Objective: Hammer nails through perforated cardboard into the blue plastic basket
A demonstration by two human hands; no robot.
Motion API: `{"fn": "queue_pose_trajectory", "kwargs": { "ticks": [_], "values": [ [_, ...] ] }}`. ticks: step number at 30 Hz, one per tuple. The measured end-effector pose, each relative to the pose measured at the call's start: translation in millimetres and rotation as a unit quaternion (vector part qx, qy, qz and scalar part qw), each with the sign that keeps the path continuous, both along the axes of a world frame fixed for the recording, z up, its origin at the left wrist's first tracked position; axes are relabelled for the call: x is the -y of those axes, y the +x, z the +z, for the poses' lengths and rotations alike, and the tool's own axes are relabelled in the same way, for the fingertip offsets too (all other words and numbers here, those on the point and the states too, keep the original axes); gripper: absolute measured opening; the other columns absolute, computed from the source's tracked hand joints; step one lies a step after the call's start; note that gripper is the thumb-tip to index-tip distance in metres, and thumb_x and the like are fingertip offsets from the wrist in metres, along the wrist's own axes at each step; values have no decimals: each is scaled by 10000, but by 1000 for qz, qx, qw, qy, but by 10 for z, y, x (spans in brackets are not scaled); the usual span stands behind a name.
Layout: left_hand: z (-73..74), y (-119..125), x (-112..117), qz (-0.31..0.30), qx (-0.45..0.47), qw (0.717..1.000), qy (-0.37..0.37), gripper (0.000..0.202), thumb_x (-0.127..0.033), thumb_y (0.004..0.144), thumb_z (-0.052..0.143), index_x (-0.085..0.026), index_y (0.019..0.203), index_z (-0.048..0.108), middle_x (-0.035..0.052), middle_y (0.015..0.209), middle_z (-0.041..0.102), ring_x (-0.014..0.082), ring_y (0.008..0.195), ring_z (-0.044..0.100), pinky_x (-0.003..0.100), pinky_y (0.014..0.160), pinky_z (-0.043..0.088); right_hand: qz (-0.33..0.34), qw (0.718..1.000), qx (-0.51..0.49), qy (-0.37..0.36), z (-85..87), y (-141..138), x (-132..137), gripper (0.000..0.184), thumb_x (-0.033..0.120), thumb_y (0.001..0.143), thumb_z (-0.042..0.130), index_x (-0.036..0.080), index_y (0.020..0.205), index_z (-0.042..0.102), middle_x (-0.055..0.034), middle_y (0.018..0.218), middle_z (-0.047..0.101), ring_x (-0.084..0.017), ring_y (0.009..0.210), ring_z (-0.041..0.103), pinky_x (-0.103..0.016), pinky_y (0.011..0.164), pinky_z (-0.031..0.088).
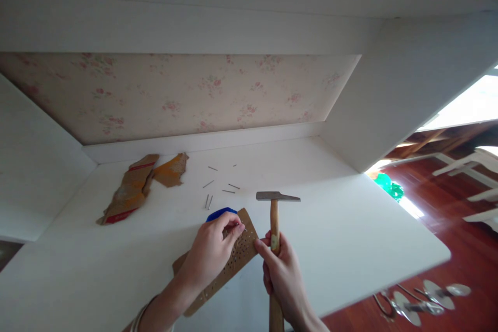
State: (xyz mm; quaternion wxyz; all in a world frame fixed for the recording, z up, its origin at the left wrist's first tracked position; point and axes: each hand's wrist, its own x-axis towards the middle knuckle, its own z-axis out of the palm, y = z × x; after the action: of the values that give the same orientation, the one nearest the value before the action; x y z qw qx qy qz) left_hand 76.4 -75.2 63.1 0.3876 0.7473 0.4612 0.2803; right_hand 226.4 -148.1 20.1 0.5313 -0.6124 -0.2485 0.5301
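Observation:
My left hand [212, 246] is over a brown board [247, 249] dotted with small holes. Its thumb and forefinger pinch a nail [245, 229] near the board's upper corner; only a small end of it shows. A blue object [221, 213] sticks out from behind the board, mostly hidden by it and by my hand. In my right hand [282, 270] is a hammer [275, 218], wrapped by the fingers around its wooden handle, the metal head pointing up and away from me. The right thumb reaches to the board's right edge. Several loose nails [229, 191] lie on the white surface beyond.
Torn pieces of cardboard [130, 187] lie at the back left of the white countertop [330, 207]. White side panels and a flowered back wall [210, 93] enclose it. Past its right edge are a red floor [439, 197], white chair legs and shiny metal objects [420, 303].

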Motion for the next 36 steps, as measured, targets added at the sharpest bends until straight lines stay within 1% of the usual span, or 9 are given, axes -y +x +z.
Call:
{"fn": "queue_pose_trajectory", "kwargs": {
  "ticks": [5, 11, 15, 21, 24, 28, 30, 32, 36],
  "values": [
    [-128, 58, -43, -10, -13, 999, 27, 166, -336, 965, 499, -228, 883, 594, -18, 804, 694, 138, 720, 653, 232, 690, 476, 11, 1000, 0, -2, -26, 4, 1, 345, 490, 820, 629, 254, 841, 378, 173, 456, 360, -17, 257, 262, -116, 223, 220],
    [-85, 63, -92, -27, -95, 992, 78, 152, -282, 967, 487, -247, 882, 607, -20, 787, 691, 159, 727, 645, 252, 700, 464, 20, 1000, 2, 3, -72, 0, 4, 343, 491, 818, 627, 257, 852, 378, 175, 462, 365, -20, 251, 260, -123, 214, 232],
    [-52, 93, -98, -54, -108, 989, 90, 153, -256, 963, 489, -251, 882, 619, -13, 803, 693, 164, 758, 651, 258, 730, 474, 25, 1000, 6, 4, -79, -5, 11, 365, 508, 812, 632, 259, 849, 367, 183, 453, 348, -20, 244, 245, -126, 209, 233],
    [-39, 145, -86, -60, -120, 982, 133, 186, -232, 967, 469, -242, 884, 636, 3, 783, 669, 168, 744, 642, 269, 712, 482, 32, 999, 18, 11, -97, -22, 9, 331, 484, 839, 612, 256, 854, 372, 182, 461, 341, -19, 239, 250, -118, 206, 231],
    [-83, 149, -86, -65, -102, 983, 137, 180, -240, 968, 477, -248, 958, 657, 10, 823, 679, 166, 759, 649, 269, 727, 498, 41, 999, 24, 19, -114, -25, 11, 319, 473, 839, 612, 251, 861, 384, 171, 497, 366, -16, 248, 262, -121, 202, 250],
    [-180, 137, -98, -55, -55, 990, 121, 241, -223, 947, 537, -265, 1169, 621, 13, 967, 716, 166, 878, 673, 278, 838, 507, 48, 998, 35, 22, -132, -23, 6, 307, 468, 847, 608, 249, 856, 393, 165, 514, 377, -15, 251, 273, -118, 204, 245],
    [-215, 133, -103, -47, -47, 991, 114, 212, -218, 936, 564, -251, 1132, 638, 16, 967, 718, 167, 874, 672, 281, 843, 507, 51, 998, 37, 20, -144, -21, -3, 321, 484, 844, 610, 251, 845, 389, 167, 504, 368, -17, 243, 270, -122, 202, 239],
    [-226, 134, -104, -59, -48, 991, 115, 134, -221, 933, 572, -242, 1012, 678, 15, 912, 716, 168, 845, 660, 274, 809, 508, 53, 998, 40, 20, -157, -16, -14, 348, 514, 832, 619, 253, 831, 389, 168, 488, 355, -21, 240, 268, -125, 201, 220],
    [-203, 143, -105, -84, -36, 987, 129, 139, -181, 929, 572, -234, 919, 701, 16, 838, 711, 171, 827, 636, 261, 772, 494, 51, 997, 47, 21, -141, 9, -23, 433, 606, 776, 654, 252, 801, 406, 163, 452, 336, -24, 249, 252, -133, 224, 179]
  ]
}}
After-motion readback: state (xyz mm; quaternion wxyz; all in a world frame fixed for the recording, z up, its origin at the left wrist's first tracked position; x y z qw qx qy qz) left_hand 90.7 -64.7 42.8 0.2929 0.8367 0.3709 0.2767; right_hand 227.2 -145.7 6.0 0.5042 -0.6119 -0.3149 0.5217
